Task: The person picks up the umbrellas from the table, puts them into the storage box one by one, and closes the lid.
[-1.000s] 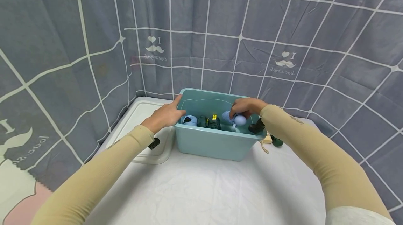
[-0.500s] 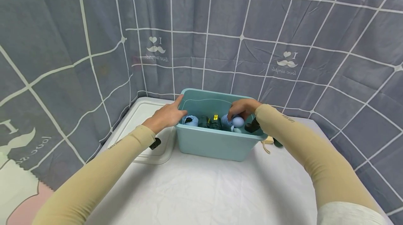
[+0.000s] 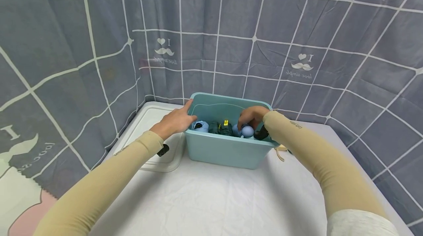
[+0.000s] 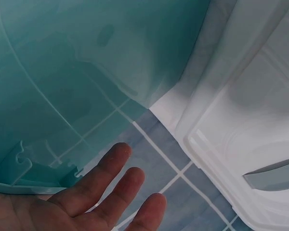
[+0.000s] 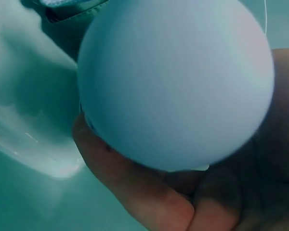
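In the head view a light-blue plastic bin (image 3: 221,151) stands on the table. My right hand (image 3: 252,115) reaches down into its right half and grips a light-blue folded umbrella (image 3: 247,131) with a ball-shaped handle end. That ball (image 5: 176,82) fills the right wrist view, fingers curled beneath and behind it. At the bin's left end my left hand (image 3: 175,120) rests on the rim; the left wrist view shows its fingers (image 4: 127,190) extended outside the wall. Left of the held umbrella, dark green rolled umbrellas (image 3: 226,129) and another light-blue one (image 3: 200,126) lie in a row.
A white bin lid (image 3: 148,118) lies flat left of the bin, under my left forearm. Right of the bin a tan handle with a cord (image 3: 281,148) shows, partly hidden by my right forearm. Grey gridded curtains (image 3: 231,56) enclose the table (image 3: 211,199) behind and at the sides.
My right hand has moved left and lower in the bin with the light-blue umbrella, which now lies against the dark green ones. The left hand stays on the rim.
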`<state>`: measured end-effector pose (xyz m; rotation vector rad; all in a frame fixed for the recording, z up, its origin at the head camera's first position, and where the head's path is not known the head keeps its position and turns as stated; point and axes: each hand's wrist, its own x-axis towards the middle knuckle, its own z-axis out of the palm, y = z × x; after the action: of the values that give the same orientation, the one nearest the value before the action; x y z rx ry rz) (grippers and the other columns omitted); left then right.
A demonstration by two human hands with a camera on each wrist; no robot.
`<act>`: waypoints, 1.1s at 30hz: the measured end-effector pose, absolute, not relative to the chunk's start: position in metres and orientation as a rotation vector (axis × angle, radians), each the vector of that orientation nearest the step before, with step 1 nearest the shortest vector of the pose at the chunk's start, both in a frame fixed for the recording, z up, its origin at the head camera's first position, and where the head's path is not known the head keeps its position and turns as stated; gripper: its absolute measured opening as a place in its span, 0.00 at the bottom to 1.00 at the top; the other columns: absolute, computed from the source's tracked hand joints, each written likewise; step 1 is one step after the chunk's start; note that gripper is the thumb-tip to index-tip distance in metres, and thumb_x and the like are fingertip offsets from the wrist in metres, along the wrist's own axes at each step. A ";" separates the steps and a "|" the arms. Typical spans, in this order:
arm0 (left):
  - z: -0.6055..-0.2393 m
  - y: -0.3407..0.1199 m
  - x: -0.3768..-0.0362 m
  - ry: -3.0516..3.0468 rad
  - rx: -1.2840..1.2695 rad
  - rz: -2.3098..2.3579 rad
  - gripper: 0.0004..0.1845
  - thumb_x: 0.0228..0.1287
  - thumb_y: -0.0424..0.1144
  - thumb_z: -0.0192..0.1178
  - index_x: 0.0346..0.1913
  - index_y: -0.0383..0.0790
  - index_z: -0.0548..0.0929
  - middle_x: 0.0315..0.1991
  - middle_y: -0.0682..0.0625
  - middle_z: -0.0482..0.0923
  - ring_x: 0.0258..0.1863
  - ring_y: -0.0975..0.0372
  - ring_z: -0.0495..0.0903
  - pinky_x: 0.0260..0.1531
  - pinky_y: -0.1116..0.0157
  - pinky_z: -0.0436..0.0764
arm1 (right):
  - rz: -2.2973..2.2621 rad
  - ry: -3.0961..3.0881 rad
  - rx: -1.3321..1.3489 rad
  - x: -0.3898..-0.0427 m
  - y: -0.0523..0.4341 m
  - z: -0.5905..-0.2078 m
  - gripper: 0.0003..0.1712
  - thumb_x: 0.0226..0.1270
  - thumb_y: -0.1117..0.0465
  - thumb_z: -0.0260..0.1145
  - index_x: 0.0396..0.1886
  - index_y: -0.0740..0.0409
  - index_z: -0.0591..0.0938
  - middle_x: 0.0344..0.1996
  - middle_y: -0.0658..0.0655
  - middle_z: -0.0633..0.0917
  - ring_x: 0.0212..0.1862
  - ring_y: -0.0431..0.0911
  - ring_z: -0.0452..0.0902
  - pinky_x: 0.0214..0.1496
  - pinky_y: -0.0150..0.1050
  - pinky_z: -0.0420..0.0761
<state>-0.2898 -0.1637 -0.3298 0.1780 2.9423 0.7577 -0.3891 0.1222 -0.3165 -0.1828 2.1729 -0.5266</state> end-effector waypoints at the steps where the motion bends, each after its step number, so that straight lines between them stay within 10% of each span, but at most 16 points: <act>1: -0.330 -0.164 -0.290 2.942 0.178 0.754 0.44 0.73 0.58 0.44 0.83 0.56 0.36 0.61 0.35 0.79 0.55 0.44 0.81 0.51 0.43 0.77 | -0.529 2.160 -0.184 -0.389 0.122 -0.317 0.21 0.70 0.63 0.61 0.58 0.72 0.77 0.48 0.62 0.79 0.39 0.48 0.78 0.38 0.39 0.81; 10: -0.328 -0.163 -0.288 2.939 0.171 0.747 0.44 0.72 0.58 0.45 0.82 0.56 0.35 0.67 0.35 0.73 0.59 0.43 0.79 0.53 0.42 0.76 | -0.534 2.080 -0.235 -0.390 0.124 -0.320 0.21 0.73 0.65 0.60 0.61 0.73 0.76 0.51 0.65 0.80 0.43 0.48 0.80 0.44 0.40 0.84; 17: -0.326 -0.163 -0.289 2.936 0.171 0.738 0.44 0.72 0.58 0.45 0.82 0.56 0.34 0.68 0.35 0.72 0.61 0.42 0.77 0.54 0.42 0.76 | -0.512 2.035 -0.303 -0.388 0.126 -0.320 0.38 0.76 0.63 0.57 0.78 0.73 0.53 0.72 0.73 0.65 0.60 0.57 0.79 0.65 0.52 0.77; 33: -0.327 -0.163 -0.290 2.933 0.170 0.728 0.44 0.73 0.59 0.45 0.82 0.57 0.34 0.71 0.35 0.69 0.64 0.42 0.75 0.56 0.41 0.75 | -0.398 2.148 -0.382 -0.385 0.137 -0.312 0.39 0.78 0.53 0.56 0.81 0.60 0.54 0.75 0.67 0.66 0.71 0.59 0.69 0.73 0.62 0.63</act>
<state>-0.2905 -0.1632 -0.3273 0.1700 2.9334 0.7282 -0.3847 0.1366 -0.3116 -0.3815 2.1481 -0.3982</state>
